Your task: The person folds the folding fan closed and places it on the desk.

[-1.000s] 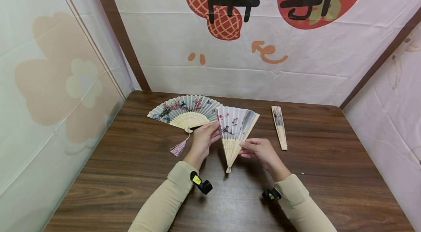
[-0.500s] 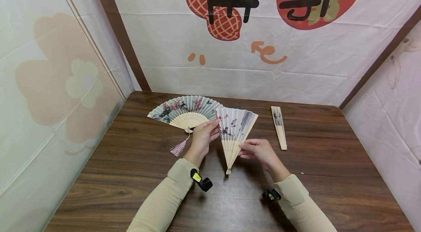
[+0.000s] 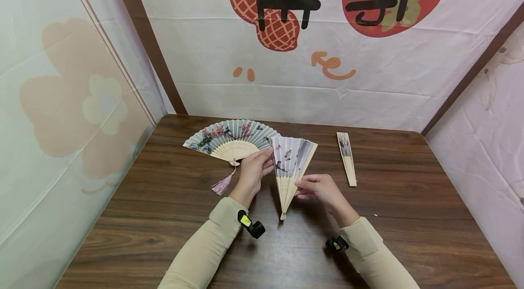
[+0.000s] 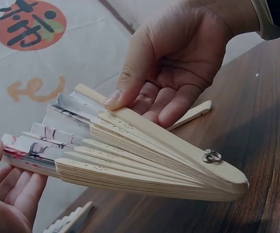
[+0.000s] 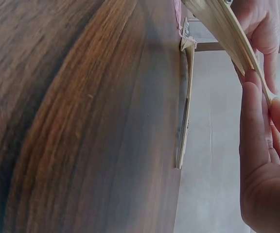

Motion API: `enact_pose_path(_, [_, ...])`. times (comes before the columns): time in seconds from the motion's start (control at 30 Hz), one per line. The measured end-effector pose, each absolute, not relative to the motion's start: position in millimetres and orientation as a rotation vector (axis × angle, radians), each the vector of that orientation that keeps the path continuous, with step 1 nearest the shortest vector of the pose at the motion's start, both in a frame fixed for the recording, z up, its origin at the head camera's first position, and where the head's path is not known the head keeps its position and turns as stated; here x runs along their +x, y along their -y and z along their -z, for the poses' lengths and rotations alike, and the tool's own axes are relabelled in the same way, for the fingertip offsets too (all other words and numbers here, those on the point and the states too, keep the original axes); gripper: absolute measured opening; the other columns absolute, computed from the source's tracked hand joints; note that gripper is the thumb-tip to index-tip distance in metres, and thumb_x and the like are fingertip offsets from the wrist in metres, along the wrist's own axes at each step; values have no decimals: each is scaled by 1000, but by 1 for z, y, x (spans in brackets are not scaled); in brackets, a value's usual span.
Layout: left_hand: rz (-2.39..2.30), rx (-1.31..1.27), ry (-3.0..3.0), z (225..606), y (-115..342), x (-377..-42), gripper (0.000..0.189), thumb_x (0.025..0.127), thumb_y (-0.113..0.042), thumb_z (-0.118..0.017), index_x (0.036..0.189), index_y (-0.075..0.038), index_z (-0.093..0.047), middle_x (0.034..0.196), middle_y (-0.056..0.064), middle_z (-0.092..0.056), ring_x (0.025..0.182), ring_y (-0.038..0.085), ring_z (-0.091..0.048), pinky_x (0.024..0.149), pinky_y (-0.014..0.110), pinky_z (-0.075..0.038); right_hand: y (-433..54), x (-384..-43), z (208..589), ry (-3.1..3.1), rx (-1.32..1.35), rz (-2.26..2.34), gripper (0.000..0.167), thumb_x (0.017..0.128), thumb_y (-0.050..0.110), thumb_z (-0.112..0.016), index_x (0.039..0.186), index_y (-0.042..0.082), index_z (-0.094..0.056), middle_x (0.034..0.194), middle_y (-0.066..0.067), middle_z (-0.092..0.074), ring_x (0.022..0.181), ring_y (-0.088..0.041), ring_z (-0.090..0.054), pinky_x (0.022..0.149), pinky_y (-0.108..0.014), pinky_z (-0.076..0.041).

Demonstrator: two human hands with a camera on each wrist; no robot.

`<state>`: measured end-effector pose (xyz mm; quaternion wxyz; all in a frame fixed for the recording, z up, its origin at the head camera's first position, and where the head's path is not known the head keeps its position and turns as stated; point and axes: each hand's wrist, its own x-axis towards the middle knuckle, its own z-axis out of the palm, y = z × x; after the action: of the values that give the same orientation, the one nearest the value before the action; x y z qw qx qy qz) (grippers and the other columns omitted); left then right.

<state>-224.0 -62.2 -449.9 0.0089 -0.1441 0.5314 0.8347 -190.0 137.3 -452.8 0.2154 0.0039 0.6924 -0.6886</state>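
A partly spread folding fan [image 3: 292, 157], pale cloth with birds and red blossoms on bamboo ribs, is held between both hands above the table. My left hand [image 3: 254, 173] pinches its left edge at the cloth. On the other side my right hand [image 3: 321, 190] pinches the right guard rib between thumb and fingers. The fan's riveted pivot end points toward me, with a metal ring showing in the left wrist view, where the bamboo ribs [image 4: 130, 155] fan out unevenly. Behind the left hand lies a fully spread folding fan [image 3: 235, 141] with a pink tassel [image 3: 222, 184].
A folded fan [image 3: 347, 159] lies on the wooden table [image 3: 163, 234] to the right of the hands. A small white speck [image 3: 375, 215] sits near the right sleeve. A printed cloth wall [image 3: 196, 66] stands along the table's back edge.
The held fan has narrowed somewhat, its right edge moving left and its pivot end dipping slightly toward me. My right hand has shifted a little left with it; the left hand stays nearly still.
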Motion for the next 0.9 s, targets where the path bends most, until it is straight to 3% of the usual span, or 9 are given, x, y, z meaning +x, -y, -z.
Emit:
enact_pose_path(0.37, [-2596, -428, -1671, 453, 61, -223, 34, 95, -12, -67, 122, 9, -64, 91, 2, -76, 75, 9, -71, 75, 27, -64, -133, -188, 453, -1897, -30, 1909, 18, 94, -1, -61, 105, -15, -66, 72, 0, -72, 67, -10, -71, 68, -26, -64])
enact_pose_path(0.57, [-2597, -423, -1678, 453, 61, -222, 33, 95, -10, -67, 121, 10, -64, 82, -3, -73, 72, 7, -70, 71, 24, -63, -132, -188, 454, -1908, -34, 1904, 20, 94, -1, -62, 106, -16, -65, 72, -1, -72, 67, -10, -71, 68, -27, -64])
enact_pose_path(0.9, [-2588, -415, -1688, 457, 60, -223, 33, 93, -9, -68, 120, 10, -65, 80, -4, -73, 71, 6, -69, 69, 22, -63, -129, -189, 453, -1915, -52, 1885, 21, 93, 0, -63, 105, -17, -65, 72, -2, -72, 67, -11, -71, 67, -27, -64])
